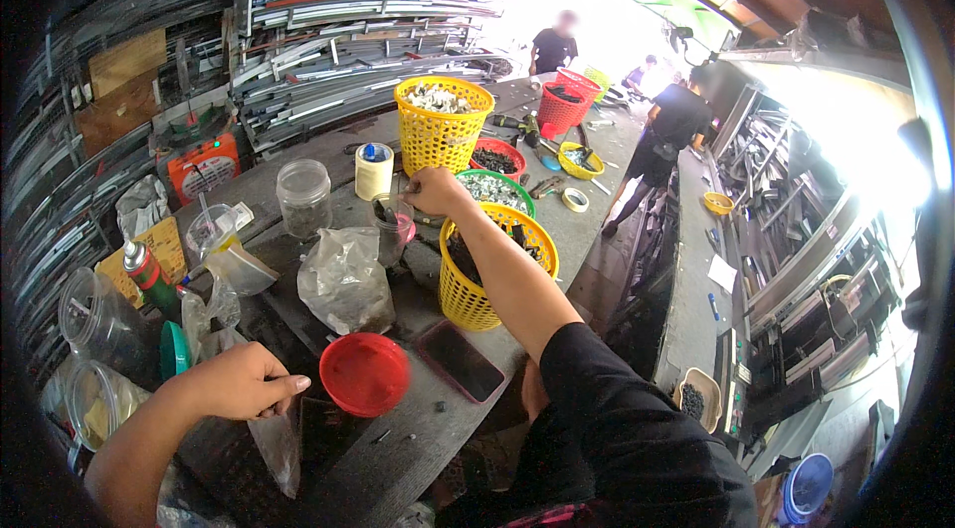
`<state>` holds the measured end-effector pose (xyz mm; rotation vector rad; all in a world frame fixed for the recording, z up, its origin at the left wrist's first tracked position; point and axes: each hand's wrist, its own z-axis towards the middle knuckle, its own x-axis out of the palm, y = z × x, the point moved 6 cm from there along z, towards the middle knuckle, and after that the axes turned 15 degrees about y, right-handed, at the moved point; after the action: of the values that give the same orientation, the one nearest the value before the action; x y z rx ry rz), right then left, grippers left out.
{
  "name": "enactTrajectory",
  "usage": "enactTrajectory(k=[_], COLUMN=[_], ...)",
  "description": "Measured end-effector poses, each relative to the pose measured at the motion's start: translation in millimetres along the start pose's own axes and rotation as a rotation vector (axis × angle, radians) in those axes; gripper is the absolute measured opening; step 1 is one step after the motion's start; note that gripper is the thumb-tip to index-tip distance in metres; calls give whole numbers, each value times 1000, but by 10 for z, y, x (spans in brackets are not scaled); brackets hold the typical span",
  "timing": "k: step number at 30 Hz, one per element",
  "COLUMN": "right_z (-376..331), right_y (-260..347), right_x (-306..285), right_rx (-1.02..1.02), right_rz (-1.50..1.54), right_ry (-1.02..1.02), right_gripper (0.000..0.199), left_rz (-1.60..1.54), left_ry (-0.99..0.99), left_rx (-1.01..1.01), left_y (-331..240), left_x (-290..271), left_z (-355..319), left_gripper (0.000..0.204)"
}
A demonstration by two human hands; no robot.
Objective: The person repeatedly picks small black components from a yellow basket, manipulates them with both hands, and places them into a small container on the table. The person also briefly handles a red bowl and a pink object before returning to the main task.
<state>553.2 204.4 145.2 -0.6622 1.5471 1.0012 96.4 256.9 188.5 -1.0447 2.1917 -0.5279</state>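
Note:
My right hand (433,192) reaches forward with its fingers pinched together over a small clear cup (393,230). Something small and dark shows at the fingertips. Under that forearm stands a yellow mesh basket (466,301) holding dark parts. My left hand (244,384) lies low on the bench at the near left, fingers curled. It grips the top of a clear plastic bag (277,443) that hangs below it. A red round lid (364,372) sits just right of that hand.
A dark phone (460,361), a bag of dark parts (346,281), a clear jar (303,198) and a cream tape roll (374,170) lie on the bench. A tall yellow basket (438,125) and a green basket (502,192) stand behind. Two people (671,130) work farther back.

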Motion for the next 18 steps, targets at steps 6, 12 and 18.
enactTrajectory(k=[6, 12, 18], right_z=[-38, -45, -10], right_y=[-7, 20, -32], right_x=[-31, -41, -2], right_rx=[68, 33, 37], right_rz=[74, 35, 28], right_ry=[42, 21, 0], right_gripper=[40, 43, 43], left_rz=[-5, 79, 110], left_ry=[-18, -43, -101], left_rx=[11, 45, 34], left_y=[4, -37, -91], left_x=[-20, -53, -88], left_z=[-13, -17, -64], left_gripper=[54, 56, 56])
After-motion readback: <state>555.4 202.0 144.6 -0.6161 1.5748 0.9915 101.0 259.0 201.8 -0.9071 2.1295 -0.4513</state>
